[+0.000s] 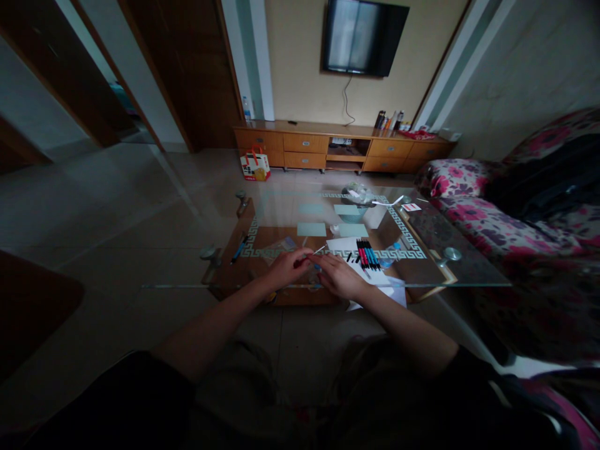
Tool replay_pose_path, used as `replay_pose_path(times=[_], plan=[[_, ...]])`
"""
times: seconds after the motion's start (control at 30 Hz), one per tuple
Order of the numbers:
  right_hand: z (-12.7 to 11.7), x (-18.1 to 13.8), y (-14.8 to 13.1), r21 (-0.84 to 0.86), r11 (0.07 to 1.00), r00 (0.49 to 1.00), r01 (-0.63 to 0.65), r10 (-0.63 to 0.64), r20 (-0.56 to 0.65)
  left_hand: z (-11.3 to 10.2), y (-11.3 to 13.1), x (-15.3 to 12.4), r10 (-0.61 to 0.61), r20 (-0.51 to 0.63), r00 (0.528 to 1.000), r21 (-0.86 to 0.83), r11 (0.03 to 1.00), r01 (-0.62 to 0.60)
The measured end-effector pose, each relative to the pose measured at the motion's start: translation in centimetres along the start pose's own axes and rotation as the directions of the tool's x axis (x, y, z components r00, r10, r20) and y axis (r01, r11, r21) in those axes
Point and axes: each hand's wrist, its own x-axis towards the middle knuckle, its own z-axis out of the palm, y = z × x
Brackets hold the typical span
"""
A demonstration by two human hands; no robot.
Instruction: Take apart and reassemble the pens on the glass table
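My left hand [289,267] and my right hand [343,275] meet over the near edge of the glass table [281,286]. The left fingers are closed around a small pen part, with a bit of red showing at the fingertips. A thin pale stick [320,249], like a pen refill, sticks out between the hands. My right fingers are bent in against the same spot, and what they grip is mostly hidden. Beside the right hand, several pens [368,254] in black, red and blue lie in a row on white paper [344,245]. Small dark pieces [351,257] lie by them.
A blue and black pen-like object [239,249] is at the table's left. Toward the back are a bowl with a plastic bag [357,193] and a red-and-white card [411,207]. Beyond stand a carton bag [255,166] and a TV cabinet [304,144]; a floral sofa [469,219] is right.
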Motion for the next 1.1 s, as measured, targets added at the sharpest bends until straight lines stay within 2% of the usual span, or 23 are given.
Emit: replay_pose_path(times=[0.6, 0.8, 0.97, 1.1], plan=[[1.0, -0.2, 1.1, 0.017, 1.0, 1.0, 0.001, -0.001, 0.0, 0.1, -0.4, -0.2, -0.015, 0.101, 0.995, -0.04, 0.999, 0.019], [0.4, -0.1, 0.8, 0.029, 1.0, 0.999, -0.009, 0.01, -0.036, 0.0, -0.4, -0.3, -0.01, 0.101, 0.995, -0.023, 1.0, 0.012], [0.0, 0.0, 1.0, 0.021, 0.996, 0.987, -0.092, 0.094, -0.128, 0.0, -0.3, -0.4, -0.004, 0.097, 0.995, -0.014, 1.0, 0.006], [0.1, -0.3, 1.8, 0.052, 0.982, 0.953, -0.182, 0.189, -0.237, 0.1, -0.4, -0.5, -0.015, 0.077, 0.997, -0.036, 0.999, 0.018]])
